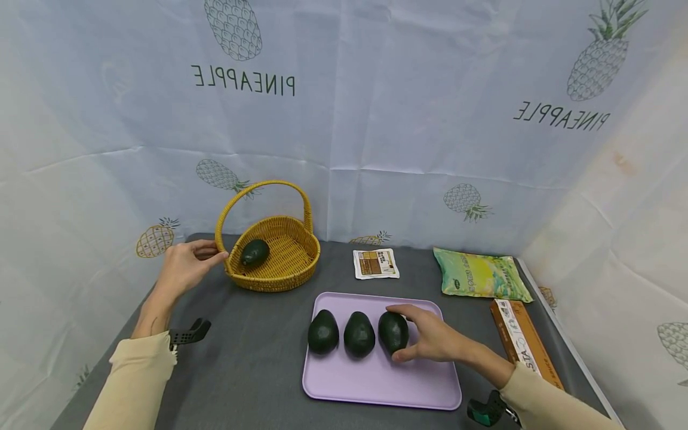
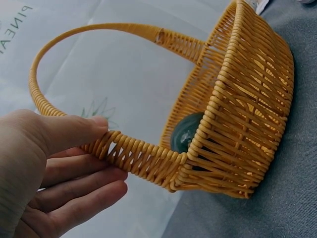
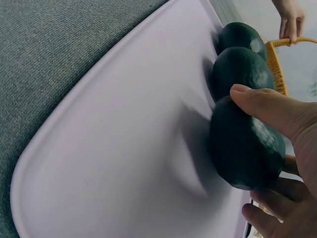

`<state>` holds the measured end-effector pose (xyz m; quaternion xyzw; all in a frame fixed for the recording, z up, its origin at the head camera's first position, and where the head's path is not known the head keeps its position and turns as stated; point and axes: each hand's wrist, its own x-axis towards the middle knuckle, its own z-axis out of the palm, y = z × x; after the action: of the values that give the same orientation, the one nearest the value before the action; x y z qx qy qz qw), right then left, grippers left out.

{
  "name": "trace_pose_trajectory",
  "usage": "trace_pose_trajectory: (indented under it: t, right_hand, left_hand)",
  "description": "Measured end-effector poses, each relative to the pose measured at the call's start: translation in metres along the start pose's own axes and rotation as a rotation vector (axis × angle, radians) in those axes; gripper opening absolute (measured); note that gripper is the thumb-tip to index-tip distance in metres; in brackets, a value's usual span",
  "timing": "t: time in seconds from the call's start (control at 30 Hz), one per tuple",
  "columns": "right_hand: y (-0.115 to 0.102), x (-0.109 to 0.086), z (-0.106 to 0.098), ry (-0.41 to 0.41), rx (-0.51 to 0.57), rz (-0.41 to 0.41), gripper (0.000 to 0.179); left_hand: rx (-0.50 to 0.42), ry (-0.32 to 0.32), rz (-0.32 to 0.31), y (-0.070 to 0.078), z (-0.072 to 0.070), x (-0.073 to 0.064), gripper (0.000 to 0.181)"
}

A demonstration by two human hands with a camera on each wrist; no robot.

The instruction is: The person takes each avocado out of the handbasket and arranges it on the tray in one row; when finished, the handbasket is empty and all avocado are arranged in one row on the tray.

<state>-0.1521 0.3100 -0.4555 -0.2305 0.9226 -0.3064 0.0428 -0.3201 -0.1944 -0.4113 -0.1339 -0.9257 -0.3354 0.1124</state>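
Observation:
My left hand (image 1: 188, 266) pinches the handle of a yellow woven basket (image 1: 292, 263) on its left side; the left wrist view shows thumb and fingers around the handle's lower end. One dark green avocado (image 1: 255, 252) lies inside the basket. On a lilac tray (image 1: 376, 382), three avocados stand in a row: a left one (image 1: 323, 332), a middle one (image 1: 359, 334) and a right one (image 1: 393, 332). Around that right avocado (image 3: 245, 146) my right hand (image 1: 430, 334) curls its thumb and fingers. Whether it touches the tray is hard to tell.
Behind the tray lies a small white and brown packet (image 1: 376, 264). A green and yellow bag (image 1: 481, 275) sits at the back right, with a long brown pasta box (image 1: 527, 343) in front of it. Pineapple-printed cloth (image 1: 376, 131) hangs behind the grey table (image 1: 242, 370).

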Motion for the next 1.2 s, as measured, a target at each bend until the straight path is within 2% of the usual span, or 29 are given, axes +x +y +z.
trace_pose_trajectory:
  t: [0.3, 0.6, 0.83, 1.2]
  right_hand:
    - [0.001, -0.001, 0.002, 0.016, -0.022, 0.003, 0.089]
    - [0.000, 0.000, 0.006, 0.070, -0.077, 0.089, 0.092]
    - [0.002, 0.000, 0.009, 0.080, -0.115, 0.063, 0.091]
    - [0.002, 0.001, 0.011, 0.090, -0.134, 0.072, 0.091]
  left_hand:
    - [0.010, 0.006, 0.015, 0.000, 0.000, 0.000, 0.046]
    - [0.006, 0.005, 0.005, 0.001, -0.001, -0.001, 0.046]
    - [0.007, 0.002, 0.014, 0.002, -0.001, -0.002, 0.047]
    - [0.013, 0.000, 0.006, 0.001, -0.001, -0.001, 0.048]
